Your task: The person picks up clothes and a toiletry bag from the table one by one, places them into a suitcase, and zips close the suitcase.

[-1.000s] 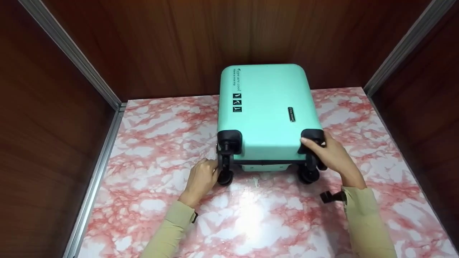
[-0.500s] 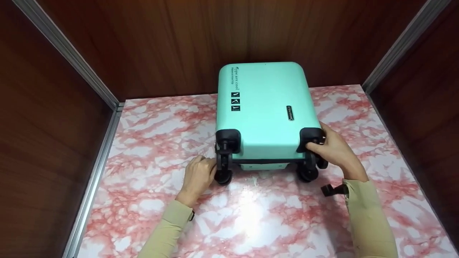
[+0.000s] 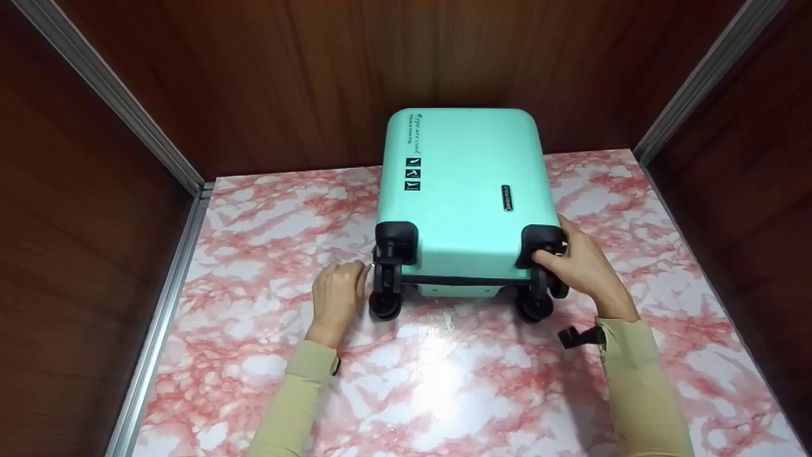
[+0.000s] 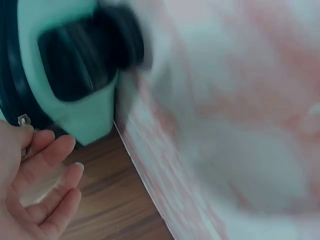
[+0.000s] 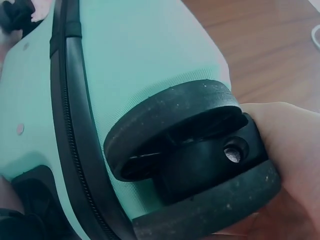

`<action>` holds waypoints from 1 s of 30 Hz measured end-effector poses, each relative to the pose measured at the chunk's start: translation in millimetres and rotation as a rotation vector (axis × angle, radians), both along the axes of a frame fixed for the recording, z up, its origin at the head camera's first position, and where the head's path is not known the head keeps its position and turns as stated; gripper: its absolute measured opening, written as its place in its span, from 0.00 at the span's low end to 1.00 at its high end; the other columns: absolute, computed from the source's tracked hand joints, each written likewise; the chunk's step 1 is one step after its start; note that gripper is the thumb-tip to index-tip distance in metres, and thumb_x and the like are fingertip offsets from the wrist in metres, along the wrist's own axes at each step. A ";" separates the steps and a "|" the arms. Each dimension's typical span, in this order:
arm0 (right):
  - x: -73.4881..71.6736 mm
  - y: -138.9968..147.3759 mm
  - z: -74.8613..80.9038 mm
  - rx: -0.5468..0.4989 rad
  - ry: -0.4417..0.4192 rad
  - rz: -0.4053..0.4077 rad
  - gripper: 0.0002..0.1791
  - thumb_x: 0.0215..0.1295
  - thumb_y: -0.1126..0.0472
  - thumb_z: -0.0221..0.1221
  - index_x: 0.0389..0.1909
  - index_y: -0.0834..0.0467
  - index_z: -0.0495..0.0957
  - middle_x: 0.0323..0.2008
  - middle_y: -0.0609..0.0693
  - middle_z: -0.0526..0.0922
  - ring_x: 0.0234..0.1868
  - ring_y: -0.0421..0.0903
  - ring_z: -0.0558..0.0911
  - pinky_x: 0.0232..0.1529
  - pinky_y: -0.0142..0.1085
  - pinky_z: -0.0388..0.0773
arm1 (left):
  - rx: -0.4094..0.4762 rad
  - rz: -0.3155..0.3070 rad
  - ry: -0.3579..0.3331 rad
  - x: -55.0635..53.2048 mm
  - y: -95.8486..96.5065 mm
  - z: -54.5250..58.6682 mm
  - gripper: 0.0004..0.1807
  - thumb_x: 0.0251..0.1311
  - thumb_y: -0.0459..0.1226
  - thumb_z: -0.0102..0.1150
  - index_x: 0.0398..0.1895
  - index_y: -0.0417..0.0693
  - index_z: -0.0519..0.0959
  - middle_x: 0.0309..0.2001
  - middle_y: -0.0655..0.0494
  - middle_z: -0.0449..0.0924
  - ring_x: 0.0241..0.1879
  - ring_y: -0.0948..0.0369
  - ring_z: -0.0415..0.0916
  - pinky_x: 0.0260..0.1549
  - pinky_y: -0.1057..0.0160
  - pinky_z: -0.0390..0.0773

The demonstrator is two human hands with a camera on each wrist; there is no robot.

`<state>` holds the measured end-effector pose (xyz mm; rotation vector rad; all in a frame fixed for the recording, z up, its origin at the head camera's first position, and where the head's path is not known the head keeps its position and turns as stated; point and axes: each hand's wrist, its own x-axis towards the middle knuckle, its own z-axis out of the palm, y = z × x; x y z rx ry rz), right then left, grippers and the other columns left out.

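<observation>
A mint-green suitcase point(image 3: 463, 171) lies flat, its black wheels point(image 3: 386, 304) toward me and lettering on its upper face. At its left side, my left hand point(image 3: 336, 292) is beside the near corner. In the left wrist view, thumb and index finger point(image 4: 50, 150) pinch a small metal zipper pull point(image 4: 23, 120), while the other fingers are loosely bent. My right hand point(image 3: 583, 266) grips the near right corner, thumb on the black corner guard point(image 3: 539, 238); its other fingers are hidden behind. A double wheel point(image 5: 200, 95) and the zipper point(image 5: 70, 125) fill the right wrist view.
The suitcase rests on a red-and-white marbled tabletop point(image 3: 273, 254). Dark wood panels point(image 3: 285, 82) stand behind and on both sides, with metal strips point(image 3: 158, 317) along the edges. A black strap mount point(image 3: 580, 336) juts from the right wrist.
My left hand has moved a little away from me and left, out from the near left wheel. The right hand keeps its grip on the corner, its thumb slightly shifted.
</observation>
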<state>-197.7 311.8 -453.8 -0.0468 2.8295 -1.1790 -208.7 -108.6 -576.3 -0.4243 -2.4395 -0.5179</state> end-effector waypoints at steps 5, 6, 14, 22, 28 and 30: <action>-0.2 0.8 -1.0 0.017 -0.018 0.013 0.48 0.65 0.52 0.63 0.81 0.56 0.50 0.59 0.69 0.76 0.53 0.62 0.75 0.58 0.57 0.67 | 0.010 0.040 -0.034 -12.1 -2.9 2.5 0.19 0.71 0.43 0.61 0.20 0.47 0.74 0.18 0.51 0.77 0.24 0.46 0.75 0.25 0.50 0.75; -0.6 1.1 -0.8 0.019 -0.021 0.010 0.49 0.65 0.51 0.64 0.81 0.56 0.50 0.59 0.69 0.75 0.53 0.62 0.75 0.58 0.58 0.67 | 0.010 0.038 -0.040 -13.7 -3.1 3.3 0.19 0.71 0.43 0.62 0.20 0.47 0.74 0.17 0.52 0.77 0.24 0.47 0.75 0.25 0.50 0.75; -15.5 9.5 -1.8 0.003 -0.007 0.035 0.50 0.65 0.50 0.64 0.82 0.57 0.49 0.65 0.71 0.70 0.61 0.63 0.72 0.62 0.59 0.64 | -0.007 0.057 -0.102 -22.8 0.0 5.3 0.16 0.71 0.45 0.62 0.25 0.48 0.79 0.22 0.52 0.82 0.26 0.47 0.78 0.26 0.49 0.76; -31.0 21.0 -4.4 -0.049 0.027 0.093 0.49 0.66 0.52 0.65 0.81 0.57 0.51 0.64 0.69 0.72 0.60 0.61 0.72 0.64 0.57 0.63 | 0.005 0.069 -0.237 -29.7 5.7 8.9 0.14 0.69 0.47 0.63 0.28 0.50 0.84 0.25 0.54 0.84 0.28 0.47 0.80 0.28 0.48 0.77; -30.9 24.2 -2.6 -0.113 -0.059 0.094 0.52 0.68 0.46 0.64 0.82 0.57 0.44 0.68 0.69 0.68 0.65 0.63 0.71 0.63 0.57 0.65 | 0.100 -0.013 -0.345 -36.8 1.4 18.8 0.10 0.70 0.40 0.63 0.48 0.47 0.86 0.42 0.49 0.87 0.41 0.45 0.83 0.39 0.46 0.80; -30.5 24.2 -2.2 -0.157 -0.099 0.092 0.54 0.69 0.43 0.64 0.83 0.54 0.41 0.72 0.68 0.63 0.69 0.65 0.67 0.64 0.58 0.65 | 0.148 -0.029 -0.347 -39.1 -0.1 24.5 0.18 0.70 0.38 0.62 0.60 0.46 0.82 0.53 0.46 0.84 0.48 0.43 0.82 0.46 0.45 0.78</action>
